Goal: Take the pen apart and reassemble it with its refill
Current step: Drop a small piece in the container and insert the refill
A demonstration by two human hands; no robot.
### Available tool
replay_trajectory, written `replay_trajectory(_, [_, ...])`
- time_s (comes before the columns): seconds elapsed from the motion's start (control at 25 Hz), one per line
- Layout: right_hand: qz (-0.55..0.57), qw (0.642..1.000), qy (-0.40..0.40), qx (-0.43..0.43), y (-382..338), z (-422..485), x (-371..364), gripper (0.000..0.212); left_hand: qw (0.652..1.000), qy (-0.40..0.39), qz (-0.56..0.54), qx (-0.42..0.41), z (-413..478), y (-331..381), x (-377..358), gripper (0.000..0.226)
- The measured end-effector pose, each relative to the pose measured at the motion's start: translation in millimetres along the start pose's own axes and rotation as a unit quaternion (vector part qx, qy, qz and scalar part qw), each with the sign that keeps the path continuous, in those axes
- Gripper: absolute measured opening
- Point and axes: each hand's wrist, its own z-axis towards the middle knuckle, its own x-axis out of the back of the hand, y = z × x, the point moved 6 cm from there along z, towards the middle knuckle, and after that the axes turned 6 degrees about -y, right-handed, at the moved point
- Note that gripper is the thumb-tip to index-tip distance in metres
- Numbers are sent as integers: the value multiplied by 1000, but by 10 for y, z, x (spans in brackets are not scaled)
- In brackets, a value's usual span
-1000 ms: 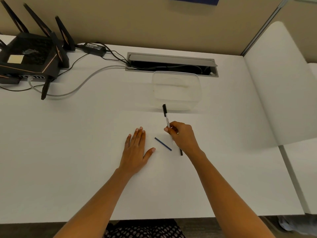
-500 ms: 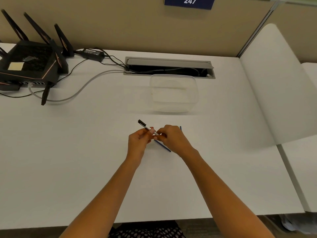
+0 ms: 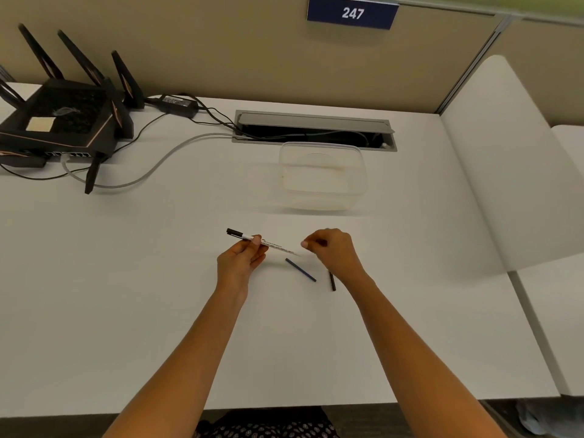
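Observation:
My left hand (image 3: pixel 241 259) grips a white pen (image 3: pixel 278 246) with a black left end, holding it level just above the desk. My right hand (image 3: pixel 333 249) is beside the pen's right end with its fingertips pinched together, and I see nothing between them. A thin blue refill (image 3: pixel 301 270) lies on the desk between my hands. A short black pen piece (image 3: pixel 332 281) lies by my right wrist, partly hidden under it.
An empty clear plastic tub (image 3: pixel 324 175) stands just beyond my hands. A black router (image 3: pixel 63 124) with its cables sits at the back left. An open cable tray (image 3: pixel 313 129) is set into the white desk (image 3: pixel 126 279). A white divider (image 3: pixel 505 169) stands on the right.
My left hand rose from lying flat on the desk and took the pen, which swung from upright to level. My right hand let go of the barrel and drew back to its right end.

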Motion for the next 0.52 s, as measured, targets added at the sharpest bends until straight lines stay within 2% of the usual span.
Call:
replay_trajectory(0.12, [-106,992,-47,-48,161,-25,-256,14,1000,17,-11,-8,12,31,83,24])
replay_trajectory(0.32, [-231,969,-77,-38,107,-66,-559,19,999,40,-23,-21,24,92,156,21])
replay_trajectory(0.52, [-234,968,-75,-47,67,-15,-586,16,998,39,-35,-25,48,131,204,14])
